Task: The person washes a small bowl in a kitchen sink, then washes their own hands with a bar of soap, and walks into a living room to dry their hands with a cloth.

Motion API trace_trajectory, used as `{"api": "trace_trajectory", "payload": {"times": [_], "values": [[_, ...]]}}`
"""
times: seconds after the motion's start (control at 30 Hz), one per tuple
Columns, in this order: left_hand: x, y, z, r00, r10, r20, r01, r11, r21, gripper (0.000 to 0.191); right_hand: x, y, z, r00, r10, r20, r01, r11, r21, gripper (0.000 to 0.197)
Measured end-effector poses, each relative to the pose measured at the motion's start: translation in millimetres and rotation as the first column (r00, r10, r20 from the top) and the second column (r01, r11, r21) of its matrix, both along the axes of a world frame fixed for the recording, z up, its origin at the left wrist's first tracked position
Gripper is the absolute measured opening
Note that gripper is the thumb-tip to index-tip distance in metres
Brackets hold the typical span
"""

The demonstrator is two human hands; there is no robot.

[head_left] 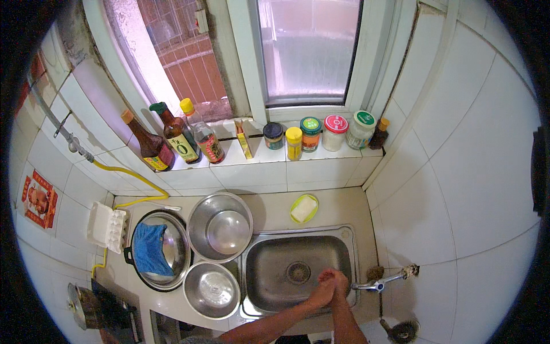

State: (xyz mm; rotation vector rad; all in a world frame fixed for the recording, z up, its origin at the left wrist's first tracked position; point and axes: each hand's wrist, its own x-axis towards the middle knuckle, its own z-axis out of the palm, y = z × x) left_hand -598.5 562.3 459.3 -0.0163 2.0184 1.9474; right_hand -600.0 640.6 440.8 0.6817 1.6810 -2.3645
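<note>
My left hand (pixel 323 293) and my right hand (pixel 341 281) are pressed together over the right part of a stainless steel sink (pixel 279 258), just left of the spout of a metal faucet (pixel 374 285). The fingers overlap, so their exact pose and anything between the palms are hidden. Below and to the left of the fingers lies the round sink drain (pixel 298 272). A bar of soap (pixel 304 209) rests in a green soap dish (pixel 316 211) on the counter behind the sink. Whether water runs from the faucet cannot be told.
Two steel basins (pixel 200 223) (pixel 189 296) stand left of the sink. Beside them a blue cloth (pixel 150 249) lies on a lidded pan (pixel 182 262). An egg carton (pixel 101 225), a pot (pixel 84 307) and a window ledge (pixel 253 165) with several bottles and jars surround the counter.
</note>
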Motion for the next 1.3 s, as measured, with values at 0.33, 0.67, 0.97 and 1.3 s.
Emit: {"api": "trace_trajectory", "payload": {"times": [0.33, 0.67, 0.97, 1.3], "values": [[-65.1, 27.7, 35.3, 0.82, -0.087, 0.566, -0.172, 0.905, 0.388, 0.027, 11.5, -56.1, 67.8, 0.923, -0.364, 0.124, 0.255, 0.339, -0.906, 0.049], [6.1, 17.2, 36.8, 0.997, -0.031, -0.068, 0.012, 0.966, -0.257, 0.049, -33.4, 1.3, 4.2, 0.838, -0.539, -0.081, 0.52, 0.746, 0.417, 0.034], [-67.4, -31.8, 27.1, 0.575, -0.647, 0.501, -0.21, 0.476, 0.854, 0.025, 3.7, -60.4, 91.5, 0.782, -0.623, 0.023, 0.492, 0.594, -0.637, 0.043], [-60.8, 34.1, 86.3, 0.684, -0.38, 0.622, 0.019, 0.862, 0.506, 0.028, 4.0, -2.7, 61.3, 0.677, -0.735, -0.028, 0.626, 0.596, -0.503, 0.033]]}}
